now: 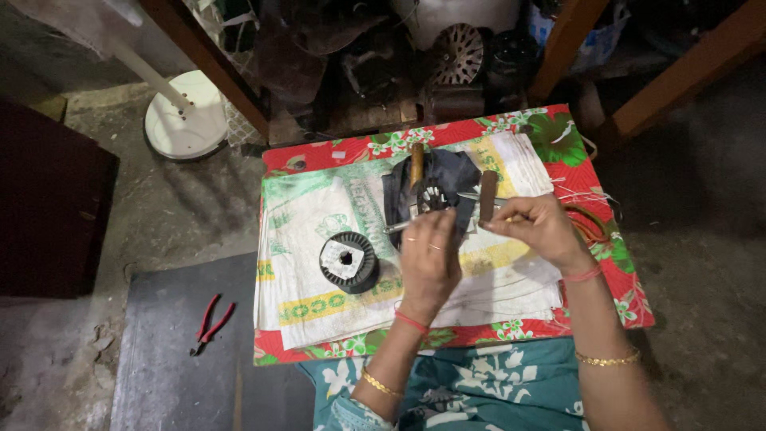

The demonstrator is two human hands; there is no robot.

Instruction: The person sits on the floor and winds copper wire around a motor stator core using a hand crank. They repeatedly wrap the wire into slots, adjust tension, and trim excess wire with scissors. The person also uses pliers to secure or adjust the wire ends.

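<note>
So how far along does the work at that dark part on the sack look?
Laid out: black wire spool on the white sack. In hand: left hand presses the dark part; right hand holds a flat brown piece. Red pliers lie unused on the floor. How much remains cannot be told.
</note>
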